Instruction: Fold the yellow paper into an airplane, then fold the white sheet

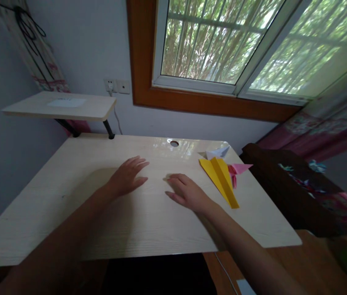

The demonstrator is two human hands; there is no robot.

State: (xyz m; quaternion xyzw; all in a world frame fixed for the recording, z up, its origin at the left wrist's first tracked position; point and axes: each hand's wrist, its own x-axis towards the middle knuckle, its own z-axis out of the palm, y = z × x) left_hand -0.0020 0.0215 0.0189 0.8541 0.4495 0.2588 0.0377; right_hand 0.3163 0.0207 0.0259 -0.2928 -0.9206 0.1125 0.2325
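Note:
My left hand (129,177) hovers over or rests on the pale wooden desk (148,221), with thumb and fingers apart and nothing in it. Facing it across a short gap, my right hand (185,191) is also bare, its thumb held away from the fingers. Whether either palm touches the desk I cannot tell. To the right of my right hand lies a yellow paper plane (221,180). Partly behind it sit a pink folded paper piece (240,168) and a white folded paper piece (218,152).
A raised shelf (32,104) with a sheet of paper (67,102) stands at the desk's back left. A cable hole (174,144) is cut near the back edge, below the window (210,45). Dark furniture (284,192) with small items stands at the right.

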